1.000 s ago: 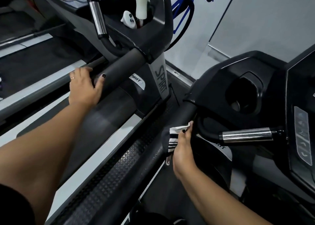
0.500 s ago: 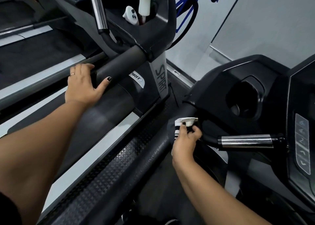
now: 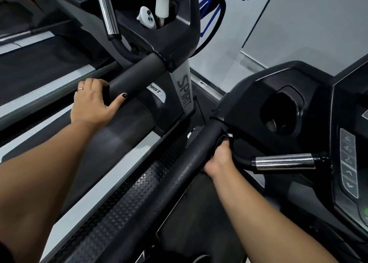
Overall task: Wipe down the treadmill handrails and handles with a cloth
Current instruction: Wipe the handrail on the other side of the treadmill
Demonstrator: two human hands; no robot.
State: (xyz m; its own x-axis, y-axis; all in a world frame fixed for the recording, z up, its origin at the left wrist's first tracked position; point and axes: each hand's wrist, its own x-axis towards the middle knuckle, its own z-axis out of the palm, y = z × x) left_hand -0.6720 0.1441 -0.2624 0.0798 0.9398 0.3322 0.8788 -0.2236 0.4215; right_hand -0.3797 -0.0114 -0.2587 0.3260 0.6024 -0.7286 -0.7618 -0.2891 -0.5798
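A: Where is the cloth?
B: Almost all of it is hidden. Only a white scrap of the cloth (image 3: pixel 230 135) shows at the fingertips of the right hand (image 3: pixel 219 159), up where the right rail (image 3: pixel 179 175) meets the console (image 3: pixel 249 103).
A: How does that hand lie?
B: It is wrapped round the rail, fingers curled out of sight, pinning the cloth to the foam. Which way the cloth itself lies I cannot tell.
A: And the rail's long axis?
B: It runs from the lower left of the view up and right to the console. Just right of the hand the chrome right handle (image 3: pixel 282 162) lies nearly level, its free end pointing right toward the button strip (image 3: pixel 349 163).
A: The other hand?
B: The left hand (image 3: pixel 93 101) grips the near end of the left rail (image 3: pixel 135 73). Its fingers curl over the end, its thumb stretches along the rail's side, and there is a ring (image 3: pixel 80 89) on one finger.
A: Which way does that rail run?
B: Roughly parallel to the right one, rising up and right to the post (image 3: pixel 184 95) marked SPIRIT. Above it the left handle (image 3: pixel 106 14) stands nearly upright, and a white bottle (image 3: pixel 163 0) sits in the cup holder.
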